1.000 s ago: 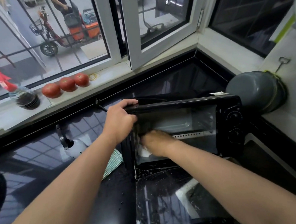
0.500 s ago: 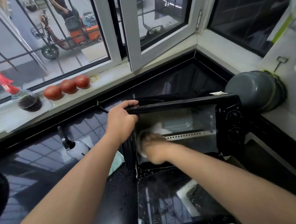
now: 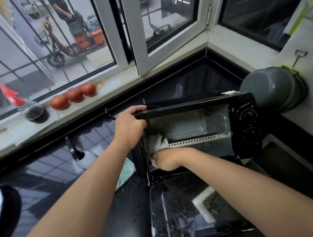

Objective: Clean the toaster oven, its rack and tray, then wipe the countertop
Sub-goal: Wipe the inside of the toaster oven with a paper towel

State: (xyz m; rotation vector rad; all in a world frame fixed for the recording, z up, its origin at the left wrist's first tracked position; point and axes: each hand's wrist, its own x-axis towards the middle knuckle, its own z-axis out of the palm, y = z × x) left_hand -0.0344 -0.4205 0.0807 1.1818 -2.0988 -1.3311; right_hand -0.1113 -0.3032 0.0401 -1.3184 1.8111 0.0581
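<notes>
Two bare hands are at work on the black toaster oven (image 3: 197, 129), which stands on the dark glossy desk (image 3: 47, 168) toward the right, its glass door (image 3: 190, 207) folded down flat toward us and speckled with water drops. Our left hand (image 3: 129, 129) grips the oven's top left front corner, fingers curled over the top edge and thumb down the side. Our right hand (image 3: 167, 158) reaches into the open cavity at its lower left, fingers curled around a white cloth (image 3: 157, 142) that bunches up above the knuckles and presses against the left inner wall. Behind the cloth we see the perforated metal strip across the back of the cavity. Two round knobs (image 3: 249, 124) sit on the oven's right panel.

Just left of the oven, touching the desk, a green-checked rag (image 3: 125, 171) peeks out from under our left forearm. Farther left lies a white object with a dark handle (image 3: 76, 152). On the far windowsill rest three tomatoes (image 3: 74, 96) in a row and, to their left, a bottle of dark liquid with a red cap (image 3: 33, 110). A grey pot (image 3: 272, 90) lies on its side on the right ledge, just beside the oven's top right corner.
</notes>
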